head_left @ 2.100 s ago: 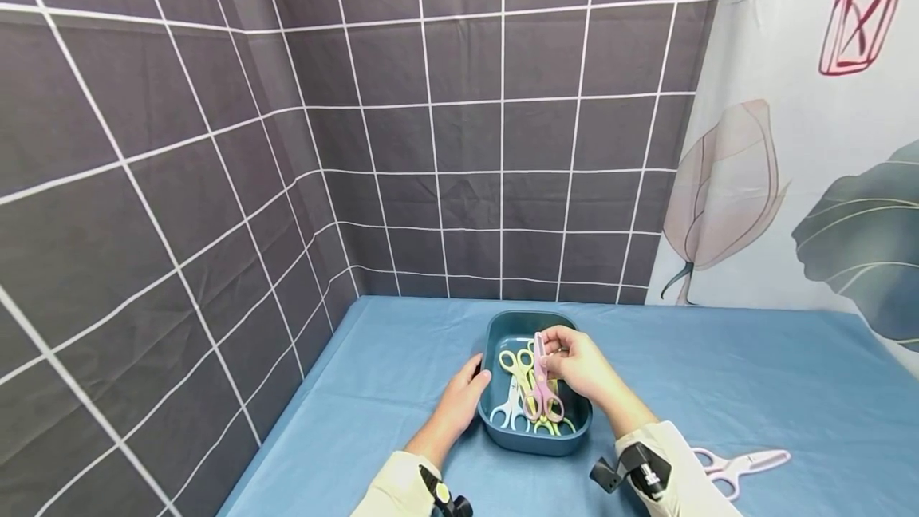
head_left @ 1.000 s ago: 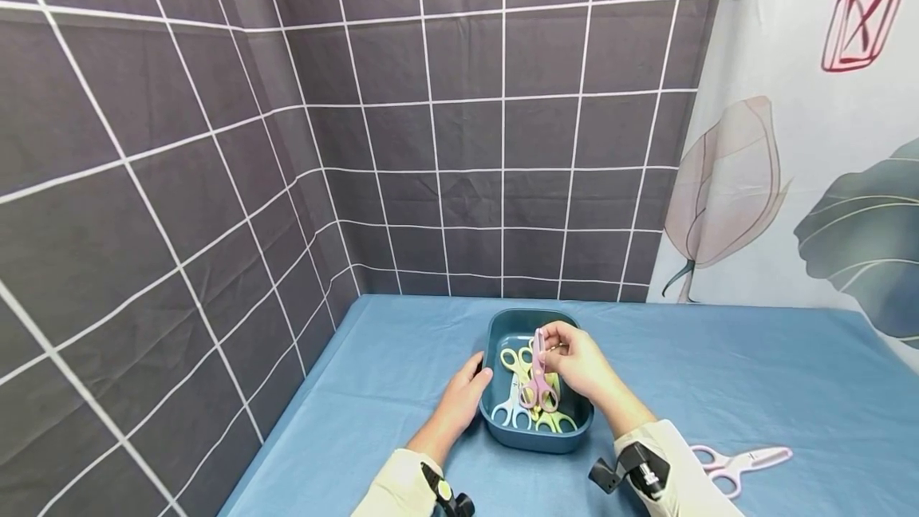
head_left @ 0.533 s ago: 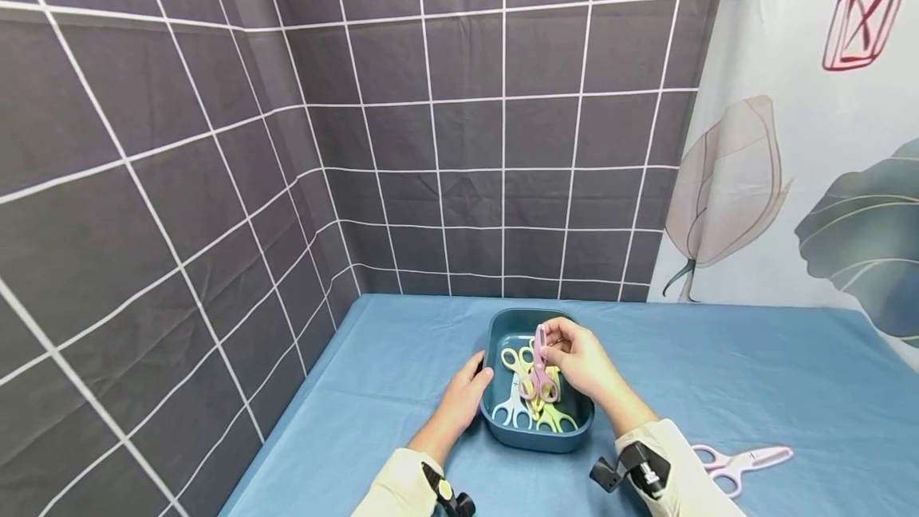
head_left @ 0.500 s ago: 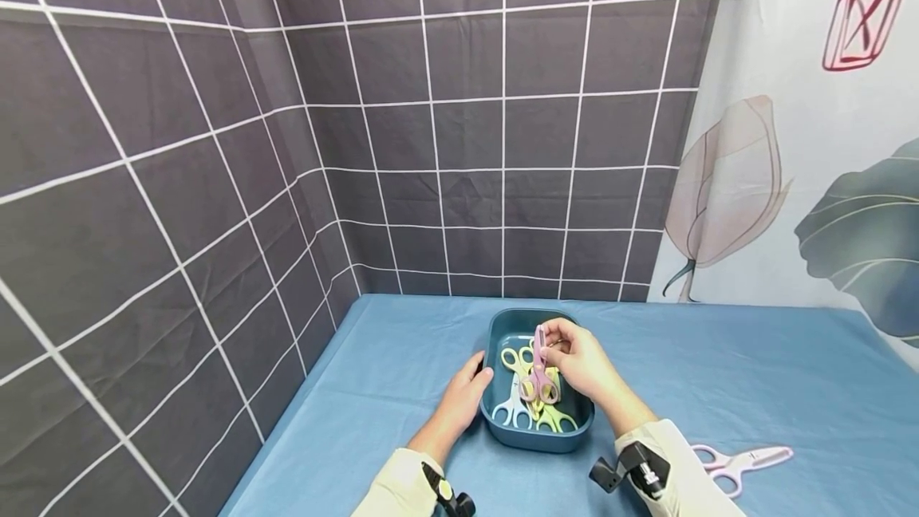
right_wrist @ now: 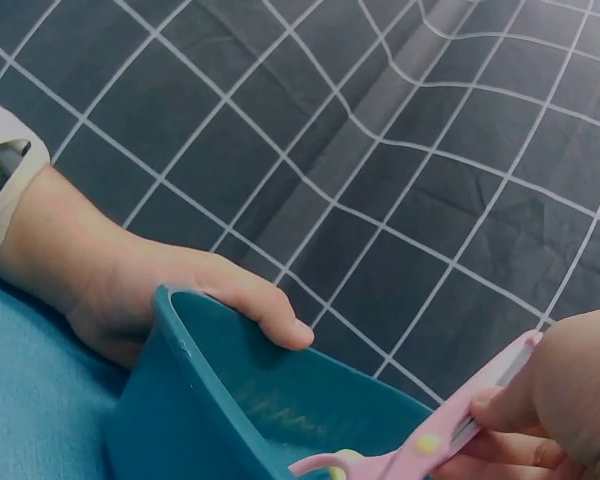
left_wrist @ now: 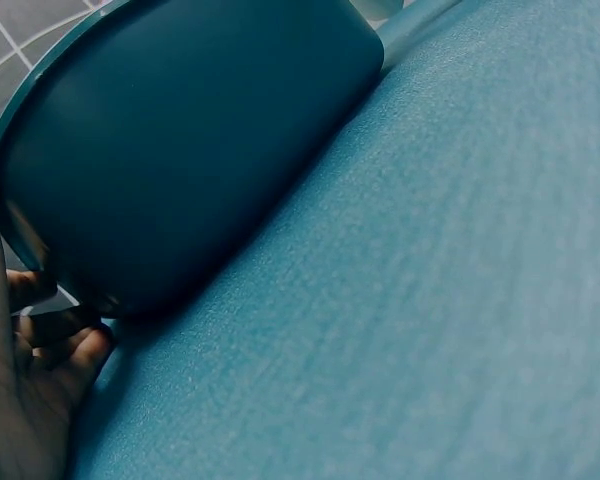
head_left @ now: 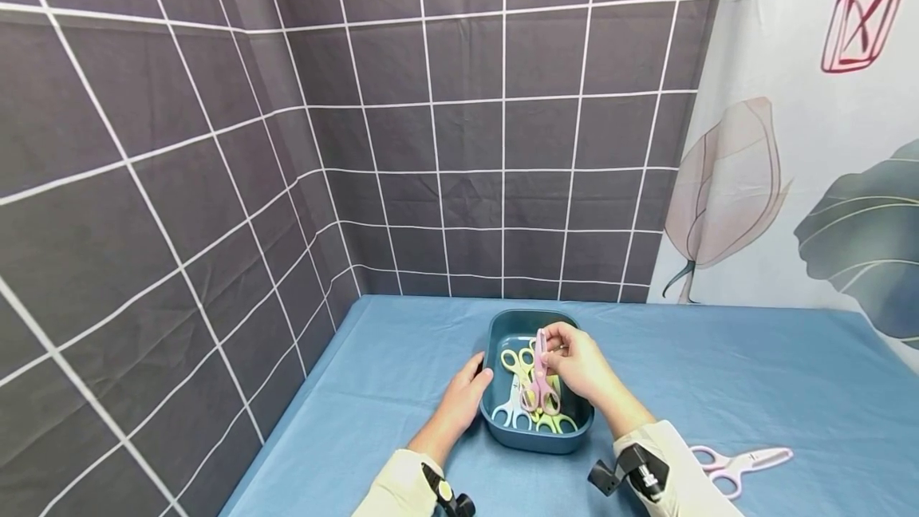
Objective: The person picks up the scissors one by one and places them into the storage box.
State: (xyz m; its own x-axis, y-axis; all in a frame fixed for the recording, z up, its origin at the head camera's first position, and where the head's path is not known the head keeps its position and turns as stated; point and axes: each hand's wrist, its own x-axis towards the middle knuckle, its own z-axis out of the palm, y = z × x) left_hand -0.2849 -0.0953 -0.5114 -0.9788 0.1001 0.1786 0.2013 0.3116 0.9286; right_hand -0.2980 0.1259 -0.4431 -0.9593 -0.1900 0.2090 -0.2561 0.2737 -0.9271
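A teal plastic bin stands on the blue cloth. My left hand grips its left side, with the thumb over the rim and the fingers along the outer wall. Above the bin, my right hand pinches a pair of pink scissors by the blades, handles hanging toward me. Inside the bin lie several scissors: yellow scissors, light blue scissors and yellow-green scissors. The pink scissors partly cover the pile, so some of it is hidden.
Another pair of pink and white scissors lies on the blue tablecloth, to the right beside my right forearm. Dark cloth with a white grid hangs behind and at the left. A white floral curtain hangs at the right.
The pink scissors in my right hand rise and tilt slightly until half a second ago, and now their handles hang a little lower again. The left hand and the bin stay in place.
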